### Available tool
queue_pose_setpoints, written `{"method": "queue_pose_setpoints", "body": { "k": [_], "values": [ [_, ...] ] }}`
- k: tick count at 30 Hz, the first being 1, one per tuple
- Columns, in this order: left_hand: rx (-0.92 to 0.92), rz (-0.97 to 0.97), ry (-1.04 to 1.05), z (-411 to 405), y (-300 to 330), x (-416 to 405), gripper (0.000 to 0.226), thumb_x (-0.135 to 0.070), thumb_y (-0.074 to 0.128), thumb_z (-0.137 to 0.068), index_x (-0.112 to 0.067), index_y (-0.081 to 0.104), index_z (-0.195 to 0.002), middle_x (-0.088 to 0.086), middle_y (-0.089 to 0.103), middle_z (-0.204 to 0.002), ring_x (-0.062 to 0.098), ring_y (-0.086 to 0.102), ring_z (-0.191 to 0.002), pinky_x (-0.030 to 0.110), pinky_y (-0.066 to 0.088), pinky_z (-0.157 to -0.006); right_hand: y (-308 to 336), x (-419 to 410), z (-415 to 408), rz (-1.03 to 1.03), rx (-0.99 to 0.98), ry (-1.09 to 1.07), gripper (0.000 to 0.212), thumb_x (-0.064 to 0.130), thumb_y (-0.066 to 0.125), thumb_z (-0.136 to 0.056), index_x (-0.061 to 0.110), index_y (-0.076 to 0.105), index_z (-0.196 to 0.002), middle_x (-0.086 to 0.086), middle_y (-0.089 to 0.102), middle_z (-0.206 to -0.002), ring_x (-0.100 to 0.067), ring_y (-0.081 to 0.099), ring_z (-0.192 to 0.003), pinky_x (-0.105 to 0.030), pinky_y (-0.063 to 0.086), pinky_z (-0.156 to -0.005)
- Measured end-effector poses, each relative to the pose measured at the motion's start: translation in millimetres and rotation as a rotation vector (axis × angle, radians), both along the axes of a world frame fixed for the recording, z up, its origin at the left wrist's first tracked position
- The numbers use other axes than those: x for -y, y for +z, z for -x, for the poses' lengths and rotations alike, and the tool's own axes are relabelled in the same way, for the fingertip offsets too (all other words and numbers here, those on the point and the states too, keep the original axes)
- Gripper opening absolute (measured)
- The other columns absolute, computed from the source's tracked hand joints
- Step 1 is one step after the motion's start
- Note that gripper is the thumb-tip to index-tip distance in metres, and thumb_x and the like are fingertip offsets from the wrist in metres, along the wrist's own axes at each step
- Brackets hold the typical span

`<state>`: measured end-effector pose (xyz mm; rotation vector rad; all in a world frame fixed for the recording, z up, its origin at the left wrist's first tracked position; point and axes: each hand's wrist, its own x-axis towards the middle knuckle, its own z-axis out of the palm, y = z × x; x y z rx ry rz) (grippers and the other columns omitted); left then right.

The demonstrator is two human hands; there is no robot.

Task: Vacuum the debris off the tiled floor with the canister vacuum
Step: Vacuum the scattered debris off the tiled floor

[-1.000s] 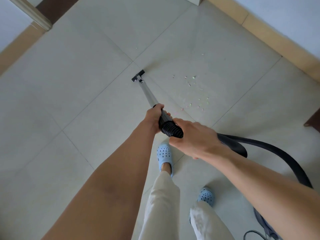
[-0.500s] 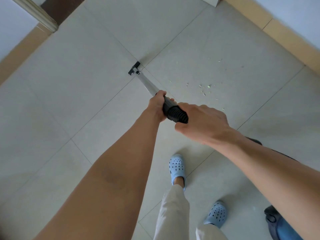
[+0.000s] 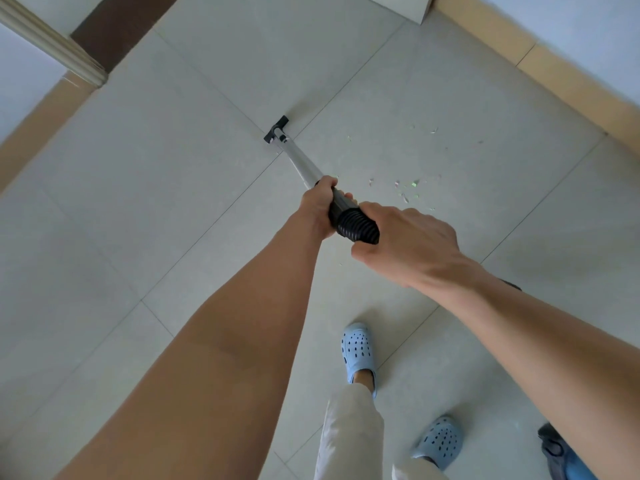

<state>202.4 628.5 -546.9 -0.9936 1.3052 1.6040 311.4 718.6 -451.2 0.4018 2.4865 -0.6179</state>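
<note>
A silver vacuum wand (image 3: 300, 160) runs from my hands out to a small black floor nozzle (image 3: 276, 129) that sits on a tile joint. My left hand (image 3: 318, 202) grips the wand's upper end. Just behind it, my right hand (image 3: 405, 245) grips the black ribbed hose cuff (image 3: 356, 226). Small pale green and pink debris scraps (image 3: 410, 188) lie on the tile to the right of the wand, with more scraps (image 3: 424, 129) farther out. A blue and grey corner of the canister (image 3: 561, 455) shows at the bottom right, mostly hidden by my right arm.
My feet in light blue clogs (image 3: 358, 348) stand on the tiled floor (image 3: 156, 209) below my hands. A tan baseboard (image 3: 540, 60) runs along the right wall. A cream door frame (image 3: 52, 46) and dark threshold (image 3: 117, 26) are at the top left.
The nozzle has been pushed farther away along the tile joint. The view shifted so the debris sits closer to my hands, and the black hose has gone out of view.
</note>
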Motion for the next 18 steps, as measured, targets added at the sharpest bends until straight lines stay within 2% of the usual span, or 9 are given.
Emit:
{"method": "queue_pose_setpoints", "body": {
  "k": [3,7,11,15,18],
  "values": [
    [-0.013,0.02,-0.026,11.5,-3.2,-6.7,0.015,-0.015,0.052,-0.097,-0.005,0.042,-0.094,0.009,0.049,-0.069,0.018,0.052,-0.056,0.024,0.051,-0.042,-6.8,-5.6,9.4,0.031,0.018,-0.035,0.033,0.036,0.053,-0.09,0.03,0.054,-0.123,0.005,0.058,-0.074,-0.015,0.053,-0.054,-0.03,0.04,-0.063],
    [-0.035,0.067,-0.13,15.3,-9.6,-15.3,0.02,-0.015,0.051,-0.098,-0.002,0.042,-0.11,0.01,0.051,-0.074,0.02,0.054,-0.06,0.027,0.052,-0.044,-12.1,-10.6,8.9,0.09,0.067,-0.111,0.027,0.035,0.053,-0.089,0.029,0.055,-0.115,0.006,0.059,-0.071,-0.016,0.059,-0.051,-0.027,0.042,-0.061],
    [-0.04,0.14,-0.233,4.5,-12.2,-17.4,0.022,-0.015,0.05,-0.098,-0.001,0.042,-0.113,0.012,0.052,-0.073,0.021,0.054,-0.058,0.025,0.05,-0.041,-12.0,-8.2,-5.6,0.234,0.133,-0.223,0.021,0.034,0.052,-0.089,0.032,0.057,-0.109,0.007,0.061,-0.067,-0.017,0.065,-0.042,-0.025,0.044,-0.058],
    [-0.047,0.186,-0.262,-8.2,-13.8,-9.9,0.026,-0.016,0.05,-0.098,-0.001,0.045,-0.119,0.013,0.054,-0.073,0.021,0.055,-0.056,0.025,0.049,-0.04,-10.2,-1.5,-19.5,0.336,0.173,-0.285,0.025,0.035,0.054,-0.087,0.039,0.058,-0.111,0.008,0.058,-0.061,-0.017,0.062,-0.038,-0.024,0.042,-0.056],
    [-0.071,0.222,-0.28,-19.0,-10.4,-2.5,0.034,-0.016,0.051,-0.098,0.001,0.047,-0.127,0.013,0.053,-0.074,0.02,0.056,-0.058,0.025,0.049,-0.039,-10.4,3.6,-32.6,0.414,0.185,-0.343,0.023,0.032,0.055,-0.085,0.037,0.061,-0.107,0.008,0.052,-0.046,-0.018,0.057,-0.034,-0.024,0.041,-0.053]
  ]
}}
